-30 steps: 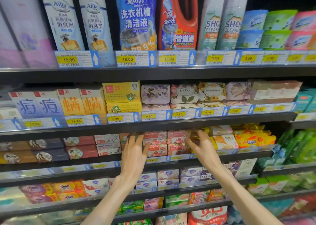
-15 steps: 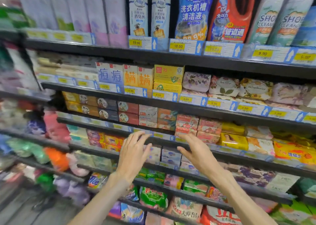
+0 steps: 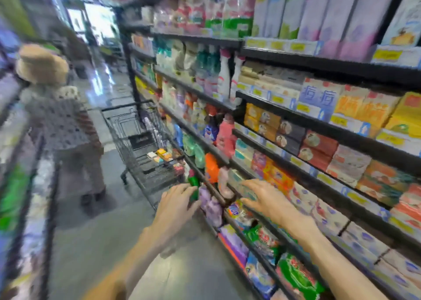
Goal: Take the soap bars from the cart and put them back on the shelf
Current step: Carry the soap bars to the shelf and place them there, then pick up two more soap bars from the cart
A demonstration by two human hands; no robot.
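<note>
A black wire cart (image 3: 127, 126) stands in the aisle ahead of me, close against the shelf. Several small soap bars (image 3: 163, 155) in yellow, orange, white and pink wrappers lie in its basket. The soap shelf (image 3: 319, 167) runs along my right, filled with boxed and wrapped bars. My left hand (image 3: 176, 203) is held out toward the cart with relaxed fingers, holding nothing. My right hand (image 3: 264, 197) hovers in front of the shelf's lower rows, fingers spread and empty. The view is motion-blurred.
A person (image 3: 61, 126) in a tan hat and patterned clothes stands in the aisle left of the cart. Another shelf (image 3: 20, 163) lines the left side. Detergent bottles (image 3: 224, 133) fill the shelf section beside the cart. Grey floor lies between me and the cart.
My view has swung left from the soap shelf to the aisle, bringing the cart and the person into sight. Both hands have pulled back from the shelf, empty.
</note>
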